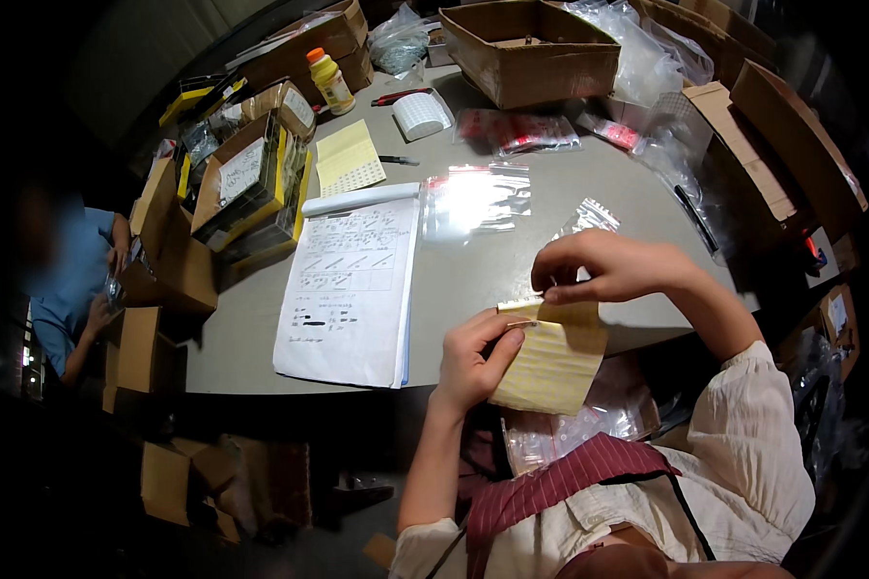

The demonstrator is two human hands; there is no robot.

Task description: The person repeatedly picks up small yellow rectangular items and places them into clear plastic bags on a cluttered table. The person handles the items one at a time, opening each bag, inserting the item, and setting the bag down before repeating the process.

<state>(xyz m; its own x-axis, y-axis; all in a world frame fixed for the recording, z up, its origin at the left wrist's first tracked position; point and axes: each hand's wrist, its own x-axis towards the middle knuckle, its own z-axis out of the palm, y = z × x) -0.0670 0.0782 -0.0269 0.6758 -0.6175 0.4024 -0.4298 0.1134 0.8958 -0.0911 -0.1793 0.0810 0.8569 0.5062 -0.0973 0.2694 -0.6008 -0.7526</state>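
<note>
My left hand (pixel 477 357) grips a yellow sheet of stickers (pixel 547 372), thumb on its front, over the table's near edge. The sheet is bent and tilted, with rows across it and small white pieces along its top. Just above that top edge is my right hand (pixel 594 267), its thumb and fingertips pinched together. Whatever lies between those fingertips is too small to make out. Beyond the right hand lies a small clear zip bag (pixel 589 215). Clear zip bags with red seams (pixel 475 205) lie flat farther left, shining under the light.
A clipboard with handwritten paper (pixel 348 289) lies left of my hands. Behind are another yellow sticker sheet (pixel 349 157), a pen (pixel 399 160), a label roll (pixel 421 115) and a yellow bottle (pixel 331 85). Cardboard boxes (pixel 526 77) line the table. Another person (pixel 82 261) works at far left.
</note>
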